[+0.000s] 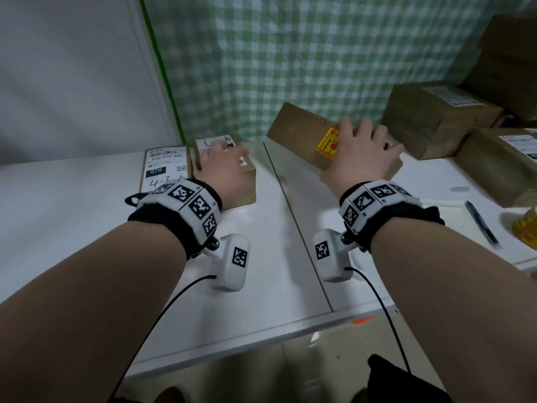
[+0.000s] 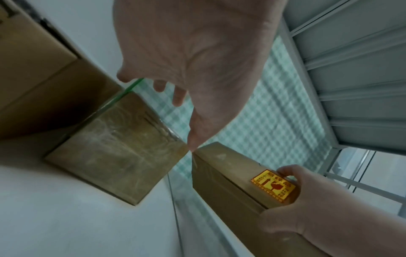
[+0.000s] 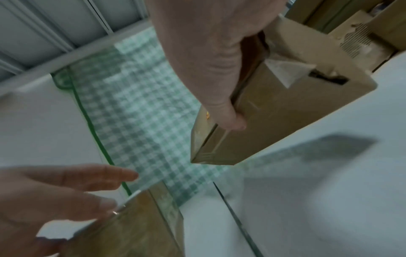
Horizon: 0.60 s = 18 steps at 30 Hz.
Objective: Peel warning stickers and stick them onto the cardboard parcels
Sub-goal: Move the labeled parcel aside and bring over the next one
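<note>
The stickered parcel, right of centre in the head view, hangs in our right hand, fingers and thumb curled round it. We set it down flat, clear of the unlabelled parcel under our spread left hand.

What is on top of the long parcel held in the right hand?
On the long parcel sits a yellow warning sticker with red print. The right hand grips the parcel beside it and covers part of the sticker and the top face beyond.
</note>
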{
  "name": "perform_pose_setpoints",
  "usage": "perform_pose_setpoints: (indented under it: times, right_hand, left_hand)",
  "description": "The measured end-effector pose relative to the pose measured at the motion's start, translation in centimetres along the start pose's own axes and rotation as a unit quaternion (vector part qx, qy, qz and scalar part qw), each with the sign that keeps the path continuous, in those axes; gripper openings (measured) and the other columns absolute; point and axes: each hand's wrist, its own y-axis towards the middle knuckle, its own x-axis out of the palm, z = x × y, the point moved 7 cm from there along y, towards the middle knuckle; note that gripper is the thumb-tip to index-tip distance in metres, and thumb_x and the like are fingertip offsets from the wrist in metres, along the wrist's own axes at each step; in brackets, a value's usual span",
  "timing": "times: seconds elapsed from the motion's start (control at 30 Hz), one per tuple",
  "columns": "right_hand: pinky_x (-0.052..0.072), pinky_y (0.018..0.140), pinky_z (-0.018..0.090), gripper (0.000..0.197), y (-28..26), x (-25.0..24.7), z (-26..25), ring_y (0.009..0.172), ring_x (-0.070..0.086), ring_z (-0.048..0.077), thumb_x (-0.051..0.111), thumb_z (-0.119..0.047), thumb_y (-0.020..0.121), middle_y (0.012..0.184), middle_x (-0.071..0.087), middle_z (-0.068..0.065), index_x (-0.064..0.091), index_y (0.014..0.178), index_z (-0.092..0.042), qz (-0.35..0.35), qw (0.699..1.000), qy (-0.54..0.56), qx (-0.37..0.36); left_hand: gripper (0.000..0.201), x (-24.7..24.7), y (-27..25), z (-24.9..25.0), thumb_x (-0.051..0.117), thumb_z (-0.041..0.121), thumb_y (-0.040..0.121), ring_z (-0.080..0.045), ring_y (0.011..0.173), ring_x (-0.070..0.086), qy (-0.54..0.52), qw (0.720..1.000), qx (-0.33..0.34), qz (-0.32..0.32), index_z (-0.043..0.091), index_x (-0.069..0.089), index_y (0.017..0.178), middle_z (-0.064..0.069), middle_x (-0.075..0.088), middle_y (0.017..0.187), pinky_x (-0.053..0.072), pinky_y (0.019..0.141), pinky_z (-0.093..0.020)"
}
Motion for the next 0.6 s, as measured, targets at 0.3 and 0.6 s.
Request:
perform_pose_setpoints:
  times: [0.3,0.6]
  right_hand:
    - [0.027,0.1,0.047,0.04,1.4,4.0,-5.1,0.123,0.031,0.033,0.054,-0.009,0.079,0.132,0.035,0.015,0.053,0.117,-0.022,-0.036,0.996,-0.047,-0.072]
    - [0.027,0.104,0.047,0.045,1.1,6.2,-7.5,0.13,0.028,0.032,0.049,-0.014,0.082,0.138,0.037,0.01,0.056,0.126,-0.021,-0.171,0.977,-0.028,-0.124]
  left_hand:
    - [0.058,1.3,1.7,-1.3,0.053,0.023,0.085,-0.034,0.142,0.006,0.016,0.997,-0.02,-0.073,0.038,0.037,0.139,-0.009,0.012,0.155,0.016,0.114,-0.044]
    - [0.057,1.9,1.9,-1.4,0.044,0.027,0.091,-0.035,0.142,-0.001,0.087,0.989,-0.004,-0.116,0.049,0.025,0.14,-0.009,0.006,0.156,0.011,0.115,-0.05]
